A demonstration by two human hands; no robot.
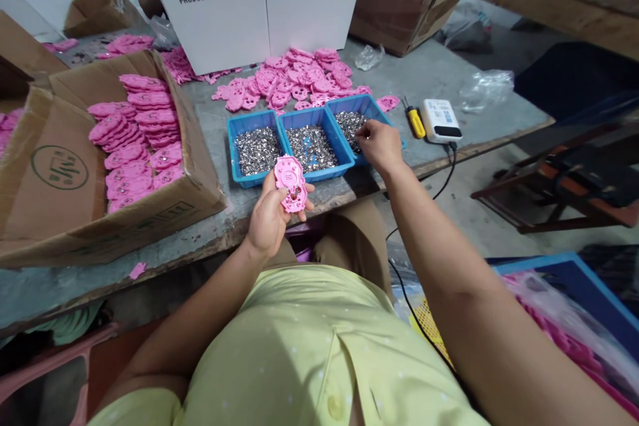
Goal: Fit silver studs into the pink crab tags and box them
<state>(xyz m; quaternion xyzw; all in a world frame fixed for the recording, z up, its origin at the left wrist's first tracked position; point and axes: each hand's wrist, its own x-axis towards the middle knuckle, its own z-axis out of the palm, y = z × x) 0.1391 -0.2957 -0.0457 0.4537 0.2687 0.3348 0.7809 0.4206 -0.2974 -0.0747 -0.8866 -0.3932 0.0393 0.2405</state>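
Observation:
My left hand [272,213] is closed around a pink plastic part [290,183], held upright just in front of the table edge. My right hand [380,144] reaches into the rightmost of three blue trays [319,112], fingertips pinched at the small metal pieces [349,125]; what they hold is too small to see. The left tray [234,146] and middle tray [333,136] also carry heaps of small silver pieces.
A cardboard box [60,173] of stacked pink parts stands at the left. Loose pink parts [294,80] lie behind the trays, before a white carton [249,0]. A yellow-handled tool [414,121] and a white device [441,120] with a cable lie at the right. Another box [404,13] stands behind.

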